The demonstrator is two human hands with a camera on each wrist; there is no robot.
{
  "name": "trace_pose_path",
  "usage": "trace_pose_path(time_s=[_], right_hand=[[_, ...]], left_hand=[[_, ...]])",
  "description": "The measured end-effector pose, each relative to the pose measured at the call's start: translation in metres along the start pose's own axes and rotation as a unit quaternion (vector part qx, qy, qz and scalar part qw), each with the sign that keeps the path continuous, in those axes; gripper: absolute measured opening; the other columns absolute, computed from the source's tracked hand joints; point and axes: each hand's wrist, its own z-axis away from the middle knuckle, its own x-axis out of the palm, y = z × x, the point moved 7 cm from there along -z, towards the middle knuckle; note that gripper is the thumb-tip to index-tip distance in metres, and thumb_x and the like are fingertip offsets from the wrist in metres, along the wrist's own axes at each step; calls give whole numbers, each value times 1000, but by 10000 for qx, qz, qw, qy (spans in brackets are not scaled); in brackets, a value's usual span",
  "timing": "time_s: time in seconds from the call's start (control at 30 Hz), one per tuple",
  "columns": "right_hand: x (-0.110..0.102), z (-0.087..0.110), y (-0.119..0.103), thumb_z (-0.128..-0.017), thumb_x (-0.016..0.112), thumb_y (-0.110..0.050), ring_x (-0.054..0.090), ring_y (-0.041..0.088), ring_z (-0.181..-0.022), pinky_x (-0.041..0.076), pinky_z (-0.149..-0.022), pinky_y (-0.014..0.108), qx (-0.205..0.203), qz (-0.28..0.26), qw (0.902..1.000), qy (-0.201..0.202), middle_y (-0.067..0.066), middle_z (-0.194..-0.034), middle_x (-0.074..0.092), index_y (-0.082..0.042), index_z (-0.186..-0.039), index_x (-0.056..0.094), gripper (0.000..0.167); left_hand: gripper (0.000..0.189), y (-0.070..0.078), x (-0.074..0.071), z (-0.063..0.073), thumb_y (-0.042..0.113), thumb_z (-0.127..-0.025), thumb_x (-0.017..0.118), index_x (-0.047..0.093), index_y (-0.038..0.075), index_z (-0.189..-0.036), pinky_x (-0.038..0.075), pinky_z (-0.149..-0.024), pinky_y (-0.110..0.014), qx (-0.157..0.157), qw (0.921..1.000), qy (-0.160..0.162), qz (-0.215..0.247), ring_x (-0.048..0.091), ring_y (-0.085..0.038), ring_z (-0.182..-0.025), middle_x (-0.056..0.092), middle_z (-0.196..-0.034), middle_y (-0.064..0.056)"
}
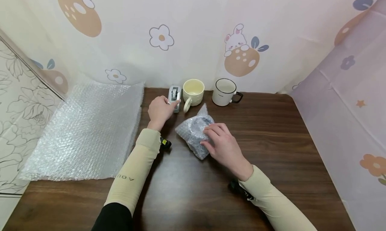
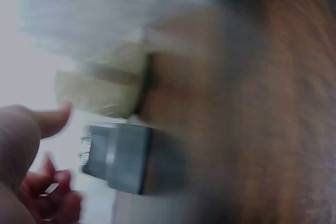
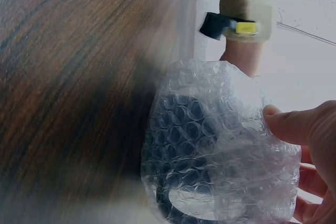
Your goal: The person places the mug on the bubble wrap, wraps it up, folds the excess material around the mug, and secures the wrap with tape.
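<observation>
Head view: a brown table [image 1: 190, 200] bears bubble wrap [image 1: 87, 133] at its left and a wrapped bundle [image 1: 193, 132] at its middle, something dark showing through. The right hand [image 1: 226, 147] holds the bundle's right side between thumb and fingers. Beyond stand a white mug [image 1: 223, 95] and a yellow mug [image 1: 196, 90], the tape dispenser [image 1: 174, 91] just left of them. Over it the left hand [image 1: 159, 111] has thumb and fingers parted; I cannot tell whether they touch.

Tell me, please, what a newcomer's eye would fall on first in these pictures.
Probably the shiny bubble wrap, lying over the left of the table. Next, the wrapped bundle near the middle, held by the right hand. Behind it, a yellow mug and a white mug with a black rim stand by the back edge.
</observation>
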Motion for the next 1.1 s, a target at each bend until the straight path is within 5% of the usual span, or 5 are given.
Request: trace_pose_path(time_s=[0.13, 0.47, 0.83, 1.0, 1.1], right_hand=[[2, 1, -1, -79, 86, -16, 54, 29, -111, 50, -93, 42, -12, -28, 10000, 17, 10, -111, 67, -3, -106, 71, 34], [3, 0, -2, -79, 86, -17, 54, 29, -112, 50, -94, 42, -50, -39, 10000, 33, 10, -111, 67, -2, -107, 71, 35], [1, 1, 2, -79, 86, -18, 55, 30, -112, 50, -94, 43, -50, -10, 9999, 112, 10, -111, 67, -2, -106, 71, 35], [1, 2, 2, -78, 87, -16, 55, 30, -111, 51, -92, 44, -60, -29, 9998, 187, 11, -110, 67, -2, -106, 71, 35], [2, 2, 2, -78, 87, -16, 55, 30, -111, 51, -91, 44, -72, -81, 9998, 188, 10, -110, 67, -2, -106, 71, 35]], left_hand=[[58, -11, -2, 4, 66, -94, 49, 72, 14, -90, 51, -81, -44, -502, 9912, -756, 961, 68, -26, -82, 73, -83, -2], [36, -23, 17, 18, 30, -101, 58, 68, -2, -114, 52, -92, -37, -1209, 9216, -1741, 3251, 68, -25, -104, 73, -107, -15], [32, -25, 12, 36, 21, -83, 65, 65, -11, -83, 32, -62, -30, -579, 9517, -1368, 2687, 40, -17, -71, 51, -69, 0], [49, -33, 10, 32, 42, -93, 65, 74, -5, -84, 40, -77, -29, -813, 9532, -803, 2800, 57, -16, -95, 73, -99, -2], [45, -40, 12, 29, 42, -90, 71, 74, 2, -71, 38, -68, -28, -1151, 9497, -494, 2870, 54, -16, -80, 69, -79, 0]])
